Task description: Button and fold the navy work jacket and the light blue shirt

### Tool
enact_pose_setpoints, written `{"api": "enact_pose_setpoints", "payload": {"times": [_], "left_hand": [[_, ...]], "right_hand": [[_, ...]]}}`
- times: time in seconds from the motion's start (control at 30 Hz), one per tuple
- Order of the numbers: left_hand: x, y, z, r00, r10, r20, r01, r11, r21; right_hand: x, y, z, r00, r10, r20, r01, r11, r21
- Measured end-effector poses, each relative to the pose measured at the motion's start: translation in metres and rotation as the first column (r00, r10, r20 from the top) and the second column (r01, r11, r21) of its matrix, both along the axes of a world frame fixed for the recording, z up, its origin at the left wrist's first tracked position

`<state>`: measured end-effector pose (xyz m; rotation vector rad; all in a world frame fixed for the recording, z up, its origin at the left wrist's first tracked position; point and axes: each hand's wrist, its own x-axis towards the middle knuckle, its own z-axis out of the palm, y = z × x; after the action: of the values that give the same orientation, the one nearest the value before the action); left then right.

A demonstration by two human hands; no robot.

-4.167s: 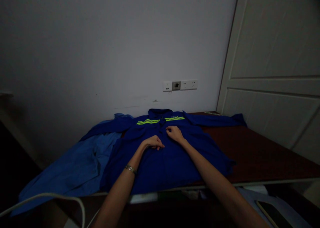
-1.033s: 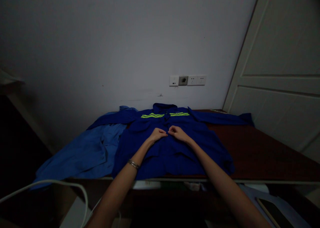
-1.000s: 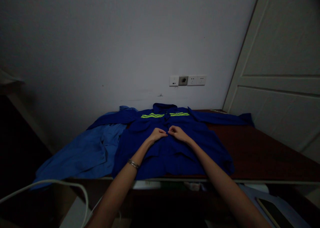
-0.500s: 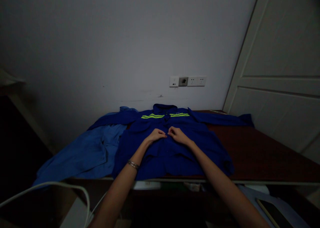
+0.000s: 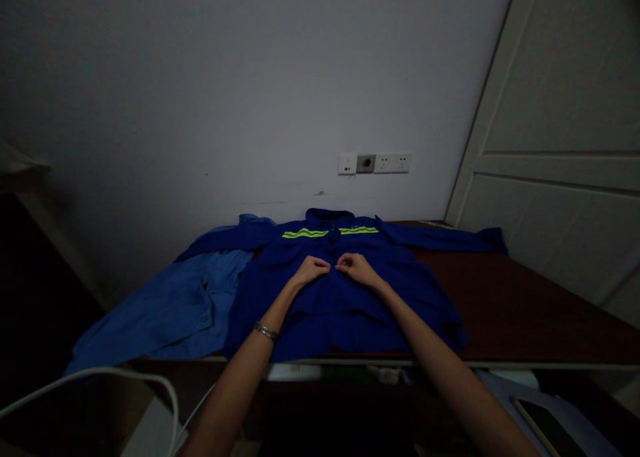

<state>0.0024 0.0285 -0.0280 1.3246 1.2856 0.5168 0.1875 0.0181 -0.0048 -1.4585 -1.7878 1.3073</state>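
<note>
In the head view, the dark-blue jacket (image 5: 345,323) lies spread front up across the middle of the frame, on the dark red bench (image 5: 520,303). Its collar (image 5: 330,215) points toward the wall (image 5: 280,97), and one sleeve reaches toward the right of the frame. Below the yellow-green strips (image 5: 306,233), the left hand (image 5: 312,269) and right hand (image 5: 354,268) face each other near the centre, thumbs and fingers drawn together in a pinch on the cloth of the front opening. The two sets of fingertips are just apart; whether a button sits among them is too dark and small to tell.

The jacket should be light and soft, not fragile or very slippery, though loose enough to wrinkle and shift when tugged. The best hold is probably a fingertip pinch at each edge of the front opening; for moving the whole garment, the shoulders or collar would serve better.

A paler blue garment (image 5: 165,310) lies beside it at left, partly under the other sleeve. A phone (image 5: 545,423) rests at the lower right, below the bench top.
</note>
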Motion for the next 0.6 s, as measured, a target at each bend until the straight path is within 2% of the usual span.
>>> {"api": "enact_pose_setpoints", "payload": {"times": [0.13,0.23,0.33,0.5,0.6], "left_hand": [[0.007,-0.003,0.0,1.0,-0.002,0.013,0.001,0.997,0.078],[0.01,-0.004,0.004,1.0,-0.022,-0.012,0.023,0.995,0.101],[0.013,-0.004,0.005,1.0,0.002,0.001,-0.002,0.997,0.079],[0.017,-0.003,0.003,0.998,0.058,0.005,-0.058,0.998,-0.02],[0.018,-0.003,0.004,0.998,0.07,0.003,-0.069,0.996,-0.057]], "right_hand": [[0.0,-0.001,0.002,0.999,-0.024,-0.047,0.019,0.995,-0.102],[0.0,-0.002,0.008,1.0,-0.013,-0.018,0.01,0.991,-0.132],[-0.002,-0.004,0.012,0.997,-0.005,0.082,0.011,0.998,-0.069],[-0.007,-0.005,0.008,0.973,0.013,0.231,-0.031,0.997,0.074],[-0.008,-0.005,0.005,0.965,0.0,0.261,-0.023,0.996,0.085]]}}
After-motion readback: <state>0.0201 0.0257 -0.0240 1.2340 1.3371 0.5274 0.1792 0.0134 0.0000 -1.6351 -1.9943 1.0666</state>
